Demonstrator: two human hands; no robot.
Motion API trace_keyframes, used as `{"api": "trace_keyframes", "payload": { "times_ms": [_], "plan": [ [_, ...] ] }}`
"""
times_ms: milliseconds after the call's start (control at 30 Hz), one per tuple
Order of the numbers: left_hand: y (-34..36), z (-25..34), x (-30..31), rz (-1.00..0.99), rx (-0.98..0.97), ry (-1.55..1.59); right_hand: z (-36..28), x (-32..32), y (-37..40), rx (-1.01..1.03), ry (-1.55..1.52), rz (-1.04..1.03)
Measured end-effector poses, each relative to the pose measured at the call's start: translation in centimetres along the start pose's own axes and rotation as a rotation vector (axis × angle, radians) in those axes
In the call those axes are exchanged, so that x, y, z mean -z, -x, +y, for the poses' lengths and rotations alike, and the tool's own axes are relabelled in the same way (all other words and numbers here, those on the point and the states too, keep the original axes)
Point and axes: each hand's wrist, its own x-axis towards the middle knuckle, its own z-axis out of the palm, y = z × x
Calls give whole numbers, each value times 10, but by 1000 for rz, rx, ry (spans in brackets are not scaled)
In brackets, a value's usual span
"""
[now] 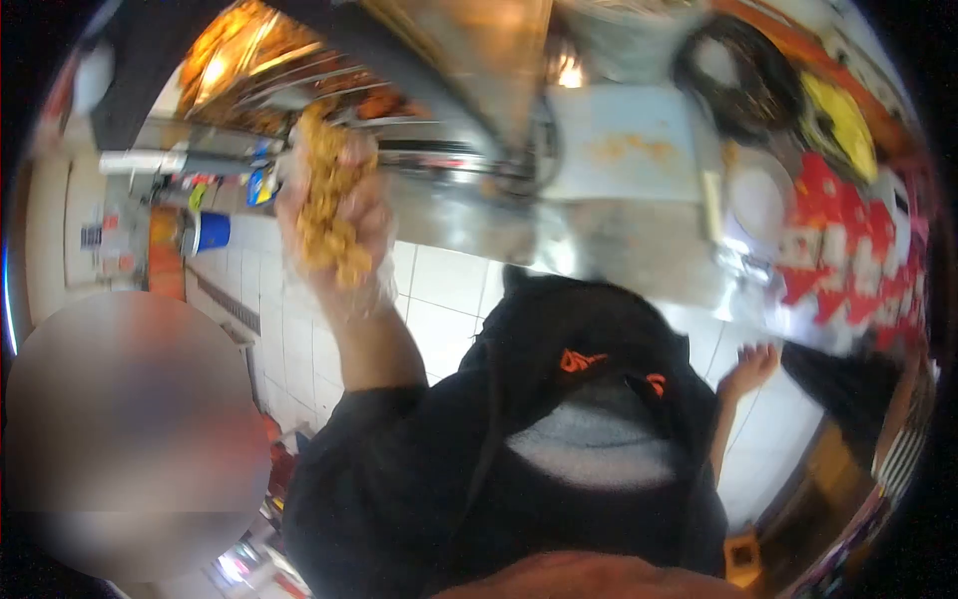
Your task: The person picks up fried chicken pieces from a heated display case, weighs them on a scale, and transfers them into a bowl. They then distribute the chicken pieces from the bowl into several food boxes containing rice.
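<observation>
My left hand, in a clear plastic glove, is closed around a heap of small golden-brown food pieces at the upper left. It is raised beside the edge of a lit display case that holds browned food. Low at the right of my body, my bare right hand hangs below the metal counter's edge, its fingers loosely bent and a little apart, with nothing visible in it. On the counter lies a white cutting board with orange-brown crumbs.
Right of the board are a knife, a dark round pan, a white round container, a yellow item and red-and-white packaging. A blue bucket stands at the left. A blurred round area covers the lower left.
</observation>
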Motion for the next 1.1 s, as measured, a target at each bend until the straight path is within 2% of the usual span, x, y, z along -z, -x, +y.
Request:
{"api": "trace_keyframes", "payload": {
  "times_ms": [33, 100, 133, 233, 267, 300, 333, 367, 400, 433, 500, 533, 567, 600, 633, 700, 733, 767, 800, 933, 1033, 1100],
  "plan": [
    [5, -25, -7, -6, 65, 18, -1, 0, -3, 116, 97, -41],
    [4, -77, -21, -107, 315, 95, -3, -2, -12, 225, 122, -68],
    [-2, -104, -29, -121, 383, 126, -2, -3, -20, 211, 82, -147],
    [-19, -187, -56, 140, 516, -69, -31, -31, -33, 360, 147, -195],
    [-33, -216, -58, 142, 559, -91, -33, -36, -41, 420, 222, -229],
    [-49, -246, -55, 145, 596, -118, -44, -43, -45, 398, 218, -263],
    [-70, -275, -46, 168, 604, -170, -52, -48, -50, 373, 209, -296],
    [-95, -301, -26, 193, 607, -227, -33, -61, -62, 487, 289, -287],
    [-119, -332, -14, 135, 577, -321, -19, -65, -70, 596, 373, -277],
    [-141, -363, -5, 77, 549, -411, -50, -70, -60, 659, 505, -214],
    [-172, -422, 0, -84, 388, -731, -41, -68, -60, 677, 582, -230],
    [-174, -440, -7, -86, 412, -734, -37, -67, -61, 719, 649, -265],
    [-177, -455, -20, -112, 344, -1024, -35, -68, -62, 742, 657, -239],
    [-181, -467, -24, -137, 265, -1314, -34, -67, -63, 726, 664, -240],
    [-189, -479, -7, -136, 282, -1319, -35, -67, -63, 760, 684, -229],
    [-201, -500, 40, -394, -46, -1504, -33, -66, -63, 775, 708, -227],
    [-196, -495, 32, -393, -24, -1512, -30, -66, -64, 835, 706, -202],
    [-188, -484, 10, -342, 171, -1533, -29, -66, -64, 894, 705, -177],
    [-180, -476, -2, -279, 379, -1550, -30, -62, -58, 864, 714, -197],
    [-187, -467, 5, -336, 377, -1448, -29, -63, -61, 899, 680, -193],
    [-190, -459, -1, -333, 486, -1535, -30, -63, -62, 914, 684, -190],
    [-200, -465, 21, -381, 405, -1536, -27, -66, -67, 928, 685, -188]
  ]
}}
